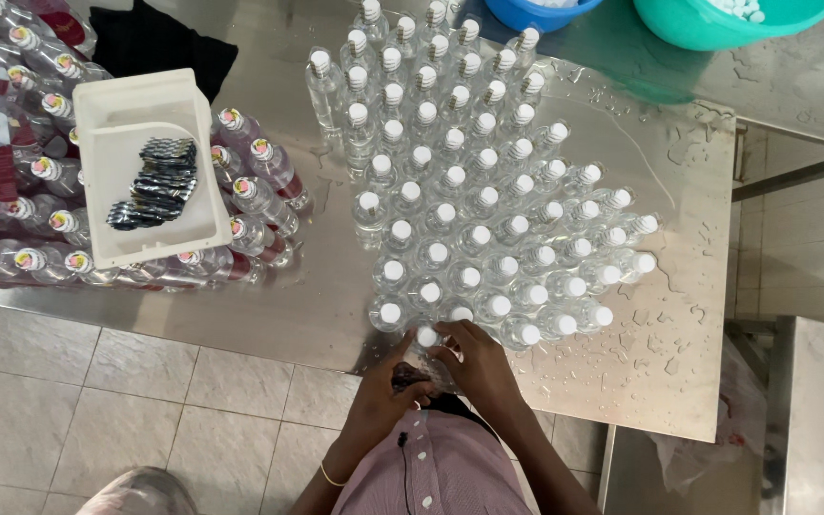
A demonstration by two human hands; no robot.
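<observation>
Bottle (425, 345) w/ white cap sits at the near edge of the steel surface (269, 305), front of a big cluster of capped clear bottles (469, 191). Both hands are clamped on it: left hand (388, 396) round the lower body w/ something dark at the fingers, right hand (474, 358) up by the neck. Looks like a sleeve or label going on. Next move prob needs a steady hold, bottle upright. White tray (107, 124) of dark bands lies on wrapped packs, left.

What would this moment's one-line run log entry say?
left hand: on bottle | right hand: on bottle, near cap | bottles: capped, upright on table | tray: dark seals, on packs
</observation>
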